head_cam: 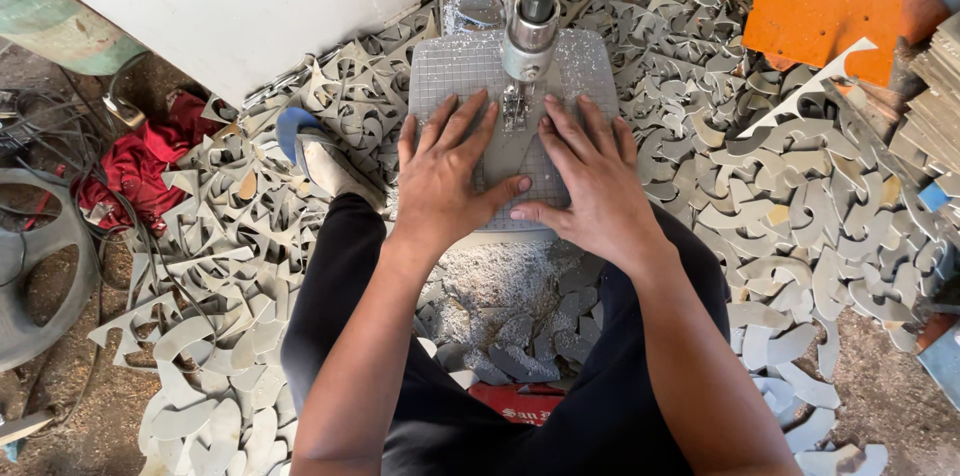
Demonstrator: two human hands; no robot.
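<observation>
Pressing flat grey sheet workpiece point(510, 161) under steel saw head point(528, 31) — our left hand point(440, 181), right hand point(595, 186) fingers spread flat, gripping nothing; cut mid-way — pale curved offcuts point(800, 196) heaped around.

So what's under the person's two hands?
A flat grey sheet on the gridded saw table, pressed by the left hand and right hand. The parts beneath the palms are hidden.

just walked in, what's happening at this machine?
A seated person presses both hands flat on a grey gridded sheet lying on the small table of a vertical cutting machine. The left hand and right hand sit either side of the blade, thumbs nearly meeting. Grey curved offcuts cover the floor all around, with pale dust piled below the table. A sandalled foot rests to the left.
</observation>
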